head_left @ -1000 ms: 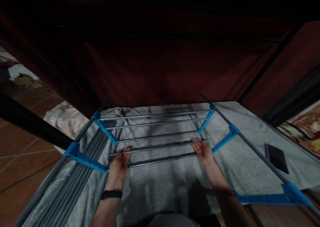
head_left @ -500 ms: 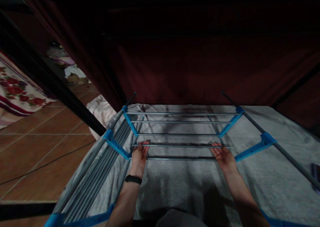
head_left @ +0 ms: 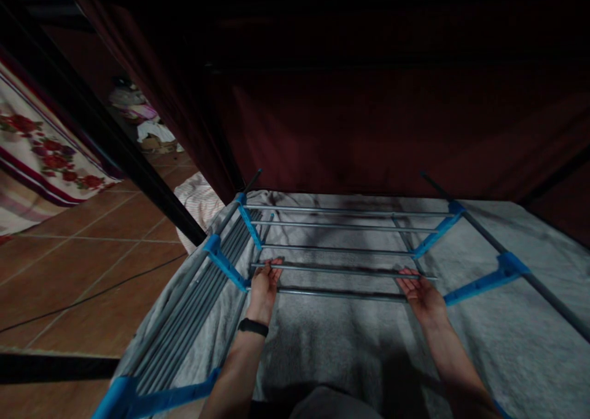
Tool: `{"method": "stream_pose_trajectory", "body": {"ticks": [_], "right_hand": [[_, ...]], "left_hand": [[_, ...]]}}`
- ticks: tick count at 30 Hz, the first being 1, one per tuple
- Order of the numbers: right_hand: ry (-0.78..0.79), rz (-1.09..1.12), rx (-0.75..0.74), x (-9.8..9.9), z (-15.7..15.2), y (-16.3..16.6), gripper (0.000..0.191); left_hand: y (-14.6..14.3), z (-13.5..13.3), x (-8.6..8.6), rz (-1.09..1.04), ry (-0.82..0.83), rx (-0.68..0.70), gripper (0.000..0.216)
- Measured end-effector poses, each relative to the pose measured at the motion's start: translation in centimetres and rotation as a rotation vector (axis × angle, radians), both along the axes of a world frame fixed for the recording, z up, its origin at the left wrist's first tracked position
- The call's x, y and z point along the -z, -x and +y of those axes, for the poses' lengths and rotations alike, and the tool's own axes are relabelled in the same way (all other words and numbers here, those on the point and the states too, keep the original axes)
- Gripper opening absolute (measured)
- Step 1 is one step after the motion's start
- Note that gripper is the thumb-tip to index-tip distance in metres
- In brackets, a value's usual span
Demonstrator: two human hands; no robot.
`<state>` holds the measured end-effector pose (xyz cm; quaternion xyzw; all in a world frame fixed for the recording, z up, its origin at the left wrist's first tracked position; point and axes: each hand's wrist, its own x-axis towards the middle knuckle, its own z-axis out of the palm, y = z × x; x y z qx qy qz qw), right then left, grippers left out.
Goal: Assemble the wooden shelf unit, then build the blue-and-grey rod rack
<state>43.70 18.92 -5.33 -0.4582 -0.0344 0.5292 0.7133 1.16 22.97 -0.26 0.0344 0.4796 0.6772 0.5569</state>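
Note:
A loose grey metal rod lies across both my hands, slightly lower at its right end. My left hand, with a black band on the wrist, pinches it near the left end, thumb above and fingers beneath. Near the other end my right hand supports it, palm up, fingers under the rod. Around them stands a frame of grey tubes with blue plastic brackets and a matching bracket at the right. Just below the held rod, a fixed crossbar spans between the brackets; several more crossbars sit farther back.
The frame rests on a grey blanket over a bed. Several parallel tubes line the left side. Dark red curtains hang behind. To the left are a black post, a tiled floor, a cable and a flowered cloth.
The view has turned a little to the left, so everything appears shifted right. The rod now slopes slightly in the picture. Both hands keep their places at its ends.

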Motion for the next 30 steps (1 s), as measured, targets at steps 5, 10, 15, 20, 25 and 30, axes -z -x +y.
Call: {"method": "stream_pose_trajectory", "body": {"ticks": [5, 10, 15, 20, 25, 30], "right_hand": [[0.023, -0.016, 0.017, 0.18, 0.1, -0.06, 0.02], [0.008, -0.038, 0.006, 0.61, 0.1, -0.21, 0.014], [0.019, -0.037, 0.009, 0.8, 0.18, -0.44, 0.014], [0.009, -0.007, 0.017, 0.9, 0.17, -0.58, 0.015], [-0.046, 0.01, 0.0, 0.88, -0.02, -0.43, 0.012], [-0.024, -0.001, 0.011, 0.39, -0.07, -0.12, 0.015]], "left_hand": [[-0.06, 0.03, -0.09, 0.001, 0.002, 0.0, 0.022], [-0.07, -0.03, -0.09, 0.003, 0.0, 0.005, 0.021], [0.01, -0.12, 0.03, 0.001, -0.001, 0.003, 0.02], [-0.01, -0.22, -0.15, -0.003, -0.01, 0.006, 0.02], [-0.03, -0.28, -0.31, -0.001, -0.01, 0.019, 0.017], [-0.04, -0.33, -0.31, 0.009, -0.009, 0.04, 0.019]]}}
